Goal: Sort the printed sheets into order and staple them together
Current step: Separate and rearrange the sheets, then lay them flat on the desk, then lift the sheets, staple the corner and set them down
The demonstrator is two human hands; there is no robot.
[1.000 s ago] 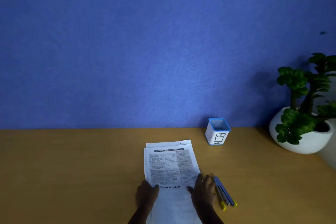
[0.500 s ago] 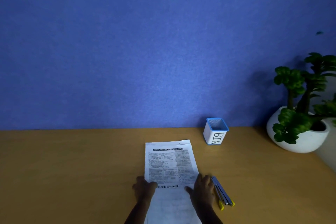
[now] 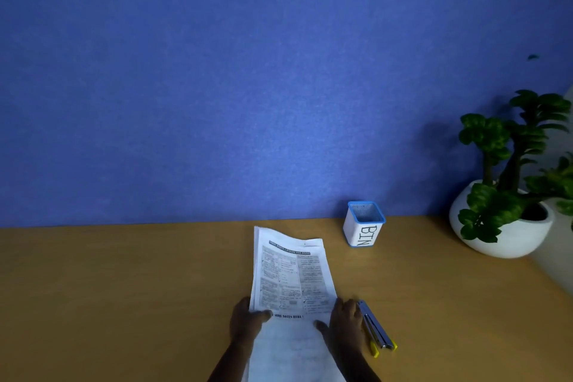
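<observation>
Fingers (image 3: 341, 308) of both hands are pinching the printed sheets (image 3: 291, 276) at their side edges, left hand (image 3: 246, 319) at 9 o'clock, right hand (image 3: 345, 324) at 3, far edge lifting off the tabletop (image 3: 124, 288). Sheets are looking squared, order probably sorted; stapling is remaining, the stapler (image 3: 375, 329) lying untouched at 3 o'clock.

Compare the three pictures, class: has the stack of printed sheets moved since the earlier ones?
Yes. The printed sheets have been lifted at their far end, which now curls up off the desk toward the BIN cup; both hands grip the near edges.
</observation>
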